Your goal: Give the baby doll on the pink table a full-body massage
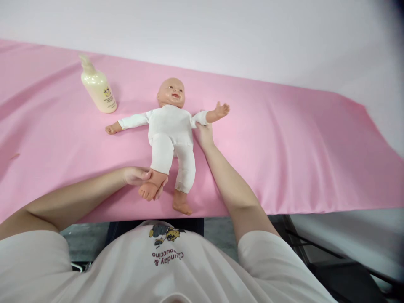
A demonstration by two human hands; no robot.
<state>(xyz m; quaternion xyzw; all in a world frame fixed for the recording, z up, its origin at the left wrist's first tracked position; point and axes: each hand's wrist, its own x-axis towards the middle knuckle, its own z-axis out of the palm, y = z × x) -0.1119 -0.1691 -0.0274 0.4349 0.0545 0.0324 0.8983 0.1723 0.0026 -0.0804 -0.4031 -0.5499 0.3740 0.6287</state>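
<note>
Doll: the baby doll (170, 130) in its white suit is lying face up on the pink sheet (284, 147), head pointing away from you, both arms spread out to the sides.

Left hand: your left hand (139, 176) is cupping the doll's foot on your left from beneath, fingers curled around the ankle and heel, which is probably keeping that leg raised a little off the sheet.

Right hand: your right hand (203, 134) is pressing against the doll's side just under its outstretched arm, likely steadying the body; the fingers are tucked against the white sleeve, so I cannot tell how tightly they are closing.

Bottle: 1 cream pump bottle (97, 86) is standing upright well apart from the doll, beyond its other arm and out of the way of both your hands.

Near edge: the doll's free foot is sitting close to the front edge of the sheet, just ahead of your chest.

Open room: bare pink sheet is stretching wide to your right, and more is lying to your left.
</note>
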